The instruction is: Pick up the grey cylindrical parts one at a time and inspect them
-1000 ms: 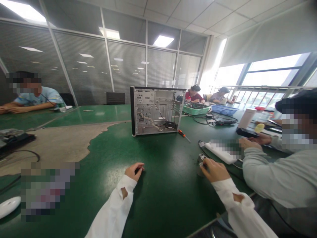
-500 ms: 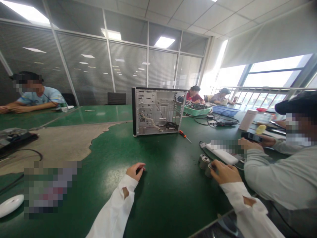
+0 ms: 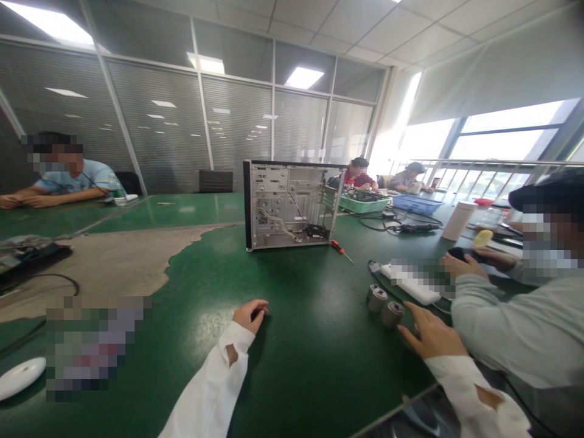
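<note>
My left hand (image 3: pixel 250 316) rests on the green table (image 3: pixel 310 340), its fingers loosely curled with a gap to the thumb and nothing visible in them. On the right, my right hand (image 3: pixel 431 331) has its thumb and fingers spread and holds nothing. Just beyond its fingertips stands a grey metal cylinder (image 3: pixel 392 314), with a second cylinder (image 3: pixel 378 299) beside it and part of another behind. An open computer case (image 3: pixel 292 207) stands upright farther back, cables inside. An orange-handled screwdriver (image 3: pixel 338 247) lies at its lower right corner.
A white power strip (image 3: pixel 410 285) lies beyond the cylinders. At the right a person in a grey sleeve (image 3: pixel 493 322) holds a dark device. Green (image 3: pixel 365 204) and blue baskets (image 3: pixel 415 204) stand at the back. A brown sheet (image 3: pixel 123 255) and a white mouse (image 3: pixel 22 377) are left.
My right hand has let go of the nearer cylinder and moved right and slightly towards me, its fingers spreading. My left hand has not moved. The neighbour's device has tilted.
</note>
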{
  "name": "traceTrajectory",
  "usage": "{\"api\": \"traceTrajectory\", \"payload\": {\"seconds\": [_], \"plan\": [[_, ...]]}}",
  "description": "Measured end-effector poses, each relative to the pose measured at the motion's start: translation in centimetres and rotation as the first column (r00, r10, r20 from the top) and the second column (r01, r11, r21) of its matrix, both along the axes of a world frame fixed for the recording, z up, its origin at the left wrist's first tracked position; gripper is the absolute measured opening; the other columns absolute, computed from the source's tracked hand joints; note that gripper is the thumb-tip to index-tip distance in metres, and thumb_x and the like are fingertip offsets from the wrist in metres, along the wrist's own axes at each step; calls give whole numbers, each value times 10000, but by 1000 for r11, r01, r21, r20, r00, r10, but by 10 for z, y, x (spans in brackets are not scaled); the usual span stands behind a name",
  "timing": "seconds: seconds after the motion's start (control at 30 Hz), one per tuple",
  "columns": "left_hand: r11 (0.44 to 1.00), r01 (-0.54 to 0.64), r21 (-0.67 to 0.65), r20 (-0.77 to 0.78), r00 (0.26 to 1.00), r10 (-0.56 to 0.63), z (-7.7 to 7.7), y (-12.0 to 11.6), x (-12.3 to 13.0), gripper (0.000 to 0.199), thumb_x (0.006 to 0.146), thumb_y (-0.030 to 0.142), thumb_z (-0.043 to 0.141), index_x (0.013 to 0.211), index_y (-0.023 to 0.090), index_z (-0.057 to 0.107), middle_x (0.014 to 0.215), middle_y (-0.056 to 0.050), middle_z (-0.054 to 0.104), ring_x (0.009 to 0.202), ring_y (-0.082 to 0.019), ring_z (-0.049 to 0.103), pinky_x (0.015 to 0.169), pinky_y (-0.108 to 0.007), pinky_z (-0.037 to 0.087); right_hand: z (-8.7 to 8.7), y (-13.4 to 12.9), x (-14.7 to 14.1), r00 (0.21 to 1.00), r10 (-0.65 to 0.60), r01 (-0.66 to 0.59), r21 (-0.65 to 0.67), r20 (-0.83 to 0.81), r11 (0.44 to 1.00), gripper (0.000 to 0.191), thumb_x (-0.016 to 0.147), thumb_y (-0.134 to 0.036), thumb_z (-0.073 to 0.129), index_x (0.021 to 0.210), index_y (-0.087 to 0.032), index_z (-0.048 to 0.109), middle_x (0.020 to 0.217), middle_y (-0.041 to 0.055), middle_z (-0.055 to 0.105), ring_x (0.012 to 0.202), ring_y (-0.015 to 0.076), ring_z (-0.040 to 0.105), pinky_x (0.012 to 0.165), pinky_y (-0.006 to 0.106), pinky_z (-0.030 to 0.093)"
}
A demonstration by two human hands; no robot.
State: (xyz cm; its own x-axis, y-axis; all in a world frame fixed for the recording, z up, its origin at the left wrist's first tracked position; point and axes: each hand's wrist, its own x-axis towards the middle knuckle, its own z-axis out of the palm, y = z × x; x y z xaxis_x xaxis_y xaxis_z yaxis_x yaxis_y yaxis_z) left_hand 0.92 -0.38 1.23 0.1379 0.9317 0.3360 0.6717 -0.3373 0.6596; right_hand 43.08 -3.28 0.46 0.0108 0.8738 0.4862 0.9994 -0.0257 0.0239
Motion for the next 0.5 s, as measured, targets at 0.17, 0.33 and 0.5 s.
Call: {"api": "traceTrajectory", "payload": {"seconds": [0.17, 0.33, 0.5], "plan": [[1000, -1, 3, 9, 1000, 1, 0, 0, 0, 233, 680, 153, 429, 873, 166, 559, 772, -32, 664, 753, -142, 609, 743, -274, 457, -14, -6, 12, 979, 95, -111, -85, -180, 990, 461, 713, -351, 382, 1137, -175, 350, 914, 119, 555, 734, 239, 571, 572, 322, 425], [1000, -10, 6, 24, 1000, 10, -1, 1, 0, 229, 674, 163, 438, 864, 178, 566, 762, -20, 667, 743, -141, 611, 731, -270, 462, -13, -18, -9, 957, 112, -111, 20, -269, 994, 495, 702, -342, 392, 1166, -179, 332, 957, 99, 538, 771, 225, 569, 623, 330, 448], [1000, -22, 9, 24, 999, 22, -2, 2, 0, 224, 668, 170, 442, 851, 185, 569, 742, -7, 668, 727, -140, 612, 716, -268, 465, 3, -23, -67, 850, 377, -410, -13, -367, 912, 519, 706, -265, 406, 1206, -211, 276, 900, 46, 538, 762, 175, 555, 682, 305, 450]]}}
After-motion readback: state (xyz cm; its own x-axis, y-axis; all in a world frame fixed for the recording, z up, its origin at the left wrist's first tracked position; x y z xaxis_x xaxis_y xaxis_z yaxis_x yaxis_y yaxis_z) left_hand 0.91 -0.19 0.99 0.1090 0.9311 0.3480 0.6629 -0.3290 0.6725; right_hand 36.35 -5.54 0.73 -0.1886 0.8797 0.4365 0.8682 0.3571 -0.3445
